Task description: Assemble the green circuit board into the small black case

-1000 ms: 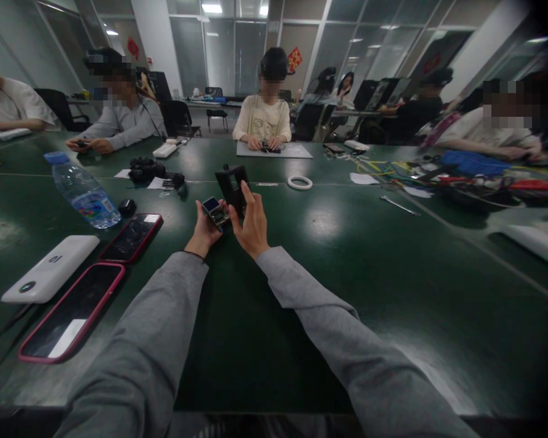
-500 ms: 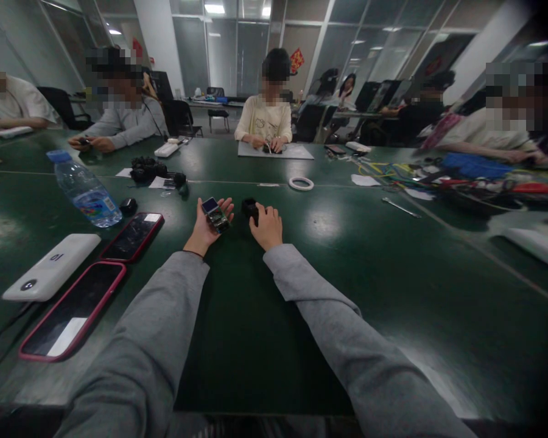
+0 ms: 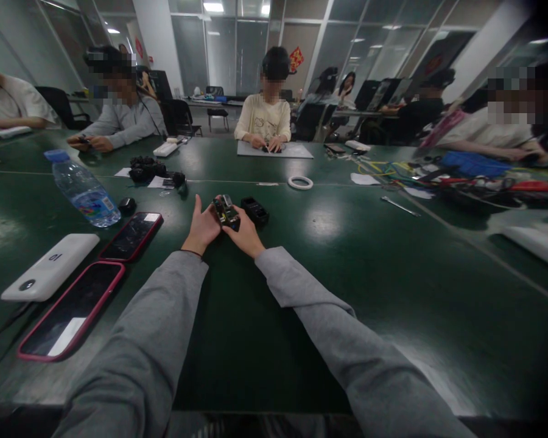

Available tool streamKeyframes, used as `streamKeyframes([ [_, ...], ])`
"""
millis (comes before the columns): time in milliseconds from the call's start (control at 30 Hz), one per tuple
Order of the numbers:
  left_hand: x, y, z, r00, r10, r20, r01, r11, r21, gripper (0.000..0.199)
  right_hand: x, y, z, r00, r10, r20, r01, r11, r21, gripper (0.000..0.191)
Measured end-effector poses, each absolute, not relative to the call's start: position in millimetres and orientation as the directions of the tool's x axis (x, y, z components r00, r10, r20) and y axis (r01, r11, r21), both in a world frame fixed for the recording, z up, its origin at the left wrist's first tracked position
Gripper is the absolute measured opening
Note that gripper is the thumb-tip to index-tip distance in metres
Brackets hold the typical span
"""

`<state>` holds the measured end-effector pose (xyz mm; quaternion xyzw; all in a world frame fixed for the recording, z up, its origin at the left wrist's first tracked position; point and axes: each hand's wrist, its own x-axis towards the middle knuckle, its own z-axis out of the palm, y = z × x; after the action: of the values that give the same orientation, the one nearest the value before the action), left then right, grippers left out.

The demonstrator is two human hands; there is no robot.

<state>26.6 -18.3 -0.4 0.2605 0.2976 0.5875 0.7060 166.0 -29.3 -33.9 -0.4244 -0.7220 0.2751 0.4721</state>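
A small green circuit board is tilted up between my two hands above the dark green table. My right hand grips it from the right, thumb and fingers at its lower edge. My left hand is beside its left side, palm up with the thumb stretched out, its fingertips partly hidden behind the board. Just behind my right hand, a black open case lies on the table, touched by neither hand.
Left: a water bottle, a white power bank, two red-edged phones and a small black block. Ahead are a tape roll and black cables. Right: a wrench and tangled wires. A person sits opposite.
My right hand has let go of the black case and moved left to grip the board. The board has tilted and shifted slightly right, off my left palm.
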Motion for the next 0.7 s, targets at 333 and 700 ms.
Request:
streamKeyframes([
  [333, 24.3, -16.2, -0.1, 0.163, 0.986, -0.038, -0.674, 0.139, 0.726, 0.036, 186.3, -7.9, -25.7, -0.23, 0.973, 0.019, -0.473, -0.094, -0.876, 0.043],
  [700, 36.5, -18.3, -10.0, -0.133, 0.9, 0.415, 0.074, -0.408, 0.91, 0.064, 183.5, -12.2, -11.1, -0.154, 0.971, -0.182, -0.521, -0.237, -0.82, 0.014],
])
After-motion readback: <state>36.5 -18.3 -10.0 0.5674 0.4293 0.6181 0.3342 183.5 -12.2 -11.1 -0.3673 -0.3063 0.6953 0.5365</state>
